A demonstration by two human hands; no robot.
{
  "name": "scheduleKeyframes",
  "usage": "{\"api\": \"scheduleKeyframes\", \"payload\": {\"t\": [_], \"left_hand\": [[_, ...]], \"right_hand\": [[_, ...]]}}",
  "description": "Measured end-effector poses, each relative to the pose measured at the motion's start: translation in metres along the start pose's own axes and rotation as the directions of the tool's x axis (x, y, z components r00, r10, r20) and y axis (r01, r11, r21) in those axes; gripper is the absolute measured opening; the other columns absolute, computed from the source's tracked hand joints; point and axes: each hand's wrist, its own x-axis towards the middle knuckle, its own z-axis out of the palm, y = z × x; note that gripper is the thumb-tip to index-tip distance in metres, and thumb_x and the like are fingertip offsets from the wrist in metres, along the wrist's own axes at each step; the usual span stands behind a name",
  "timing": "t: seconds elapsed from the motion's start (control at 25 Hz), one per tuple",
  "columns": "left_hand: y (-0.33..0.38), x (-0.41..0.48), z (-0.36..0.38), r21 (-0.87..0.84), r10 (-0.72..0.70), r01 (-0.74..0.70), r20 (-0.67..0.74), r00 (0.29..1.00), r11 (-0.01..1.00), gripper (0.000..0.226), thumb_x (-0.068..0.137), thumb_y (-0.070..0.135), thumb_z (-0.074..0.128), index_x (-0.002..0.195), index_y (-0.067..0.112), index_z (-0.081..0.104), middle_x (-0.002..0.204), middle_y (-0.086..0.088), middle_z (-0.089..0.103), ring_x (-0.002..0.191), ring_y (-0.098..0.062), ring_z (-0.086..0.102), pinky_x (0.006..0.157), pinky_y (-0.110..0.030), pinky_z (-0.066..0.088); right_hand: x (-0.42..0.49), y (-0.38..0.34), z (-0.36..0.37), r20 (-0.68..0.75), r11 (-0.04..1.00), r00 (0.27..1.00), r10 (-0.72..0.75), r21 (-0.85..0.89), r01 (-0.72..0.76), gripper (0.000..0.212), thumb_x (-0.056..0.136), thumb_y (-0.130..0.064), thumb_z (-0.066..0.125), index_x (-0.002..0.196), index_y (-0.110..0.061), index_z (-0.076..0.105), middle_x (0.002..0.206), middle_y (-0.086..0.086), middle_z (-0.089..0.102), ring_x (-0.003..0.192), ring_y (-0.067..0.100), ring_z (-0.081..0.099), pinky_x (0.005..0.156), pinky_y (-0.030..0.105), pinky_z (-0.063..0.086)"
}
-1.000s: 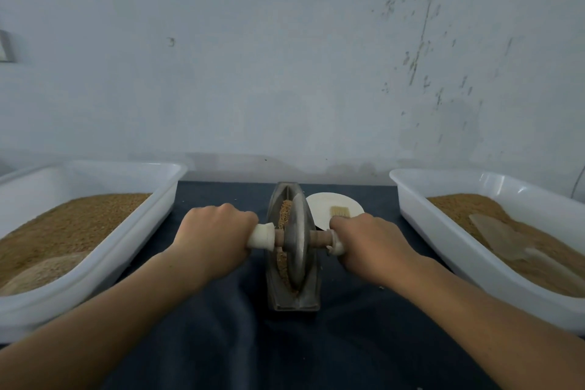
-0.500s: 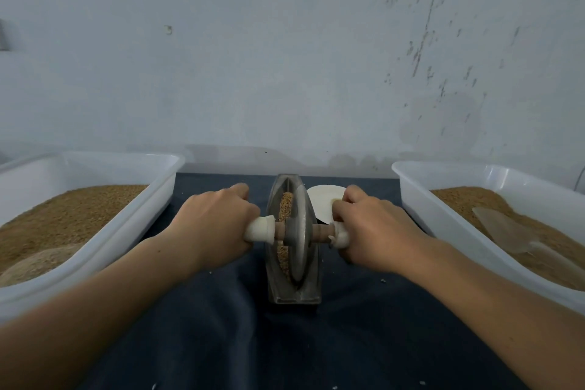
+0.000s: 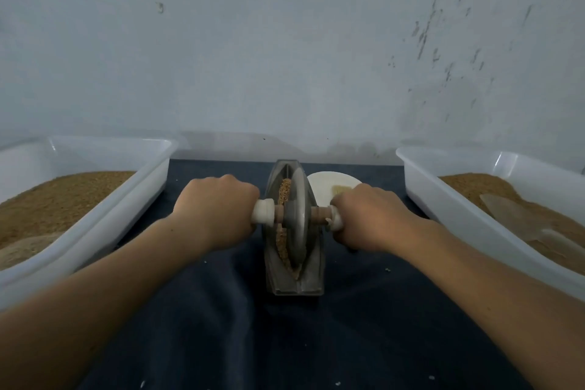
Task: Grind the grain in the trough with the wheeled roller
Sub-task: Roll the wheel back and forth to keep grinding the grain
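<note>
Both fists are on the axle: left hand wrapped round the white grip on its side, right hand curled round the grip opposite. The wheeled roller stands upright in the metal trough, mid-desk toward the back edge, grain banked along the wheel's left face. Left tub and right tub, both holding grain, sit at the side edges

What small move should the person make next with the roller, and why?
Probably push the wheeled roller forward along the trough. The left hand and the right hand both grip its handle ends, the wheel stands near mid-trough, and coarse grain lies just ahead of it, seemingly not yet crushed.
</note>
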Motion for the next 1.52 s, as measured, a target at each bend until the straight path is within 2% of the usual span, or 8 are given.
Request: {"api": "scheduleKeyframes", "payload": {"t": [0.28,0.4,0.56,0.76,1.0,1.16,1.28,1.52], "left_hand": [[-0.002,0.038,0.02,0.002,0.008,-0.008,0.006,1.0,1.0,0.007,0.081,0.038,0.058,0.086,0.033,0.059,0.075,0.008,0.055,0.063,-0.019,0.052,0.052,-0.032,0.035],[-0.007,0.05,0.033,-0.057,-0.013,0.014,0.004,1.0,0.998,0.007,0.081,0.04,0.058,0.085,0.033,0.059,0.076,0.009,0.057,0.065,-0.018,0.054,0.055,-0.032,0.037],[-0.01,0.066,0.042,-0.069,-0.019,0.018,-0.011,1.0,0.997,0.012,0.084,0.04,0.058,0.093,0.034,0.061,0.084,0.003,0.06,0.074,-0.023,0.06,0.061,-0.036,0.049],[-0.008,0.092,0.039,0.054,0.007,-0.004,-0.056,0.998,0.999,0.013,0.081,0.037,0.06,0.092,0.031,0.063,0.079,0.001,0.056,0.067,-0.023,0.057,0.053,-0.032,0.038],[-0.008,0.101,0.039,0.091,0.009,-0.001,-0.088,0.996,0.996,0.01,0.078,0.036,0.062,0.085,0.028,0.063,0.073,0.001,0.054,0.056,-0.019,0.048,0.046,-0.027,0.026],[-0.008,0.097,0.04,0.076,0.013,-0.007,-0.083,0.996,0.997,0.014,0.078,0.041,0.062,0.083,0.029,0.062,0.07,0.004,0.05,0.057,-0.016,0.047,0.05,-0.028,0.03],[-0.005,0.085,0.039,0.061,0.011,-0.006,-0.09,0.996,0.998,0.019,0.077,0.044,0.062,0.087,0.028,0.064,0.069,0.005,0.045,0.064,-0.023,0.052,0.058,-0.032,0.039],[0.001,0.038,0.029,-0.004,-0.023,0.023,-0.049,0.999,1.0,0.021,0.079,0.039,0.06,0.098,0.033,0.065,0.094,0.001,0.065,0.087,-0.028,0.067,0.062,-0.035,0.04]], "right_hand": [[0.037,0.006,0.019,-0.021,1.0,1.0,0.023,0.007,-0.023,0.021,0.078,-0.04,0.063,0.067,-0.031,0.047,0.07,-0.008,0.053,0.06,0.01,0.046,0.048,0.026,0.031],[0.055,0.007,0.021,-0.087,0.999,0.996,0.016,-0.048,-0.021,0.018,0.077,-0.043,0.063,0.069,-0.031,0.051,0.068,-0.006,0.052,0.057,0.013,0.048,0.047,0.025,0.03],[0.08,0.01,0.022,-0.045,0.996,0.999,0.001,-0.084,-0.005,0.012,0.079,-0.036,0.066,0.075,-0.029,0.058,0.068,-0.005,0.058,0.059,0.015,0.055,0.048,0.025,0.039],[0.093,0.023,0.035,-0.037,1.0,0.999,0.005,0.001,-0.005,0.015,0.082,-0.034,0.063,0.072,-0.028,0.053,0.071,-0.003,0.059,0.062,0.016,0.056,0.052,0.028,0.043],[0.093,0.024,0.045,-0.158,0.998,0.986,0.047,0.037,-0.042,0.018,0.085,-0.038,0.062,0.073,-0.029,0.051,0.072,-0.004,0.057,0.063,0.016,0.052,0.051,0.027,0.04],[0.083,0.018,0.044,-0.199,0.997,0.977,0.072,0.038,-0.065,0.014,0.083,-0.038,0.064,0.078,-0.029,0.054,0.071,-0.005,0.056,0.062,0.015,0.051,0.051,0.027,0.036],[0.069,0.013,0.041,-0.211,0.998,0.975,0.066,0.013,-0.064,0.02,0.081,-0.044,0.066,0.079,-0.03,0.052,0.072,-0.006,0.053,0.064,0.018,0.05,0.048,0.026,0.028],[0.037,0.0,0.03,-0.235,0.998,0.972,0.023,-0.049,-0.035,0.02,0.083,-0.037,0.062,0.071,-0.028,0.048,0.065,-0.008,0.038,0.061,0.019,0.039,0.048,0.028,0.021]]}}
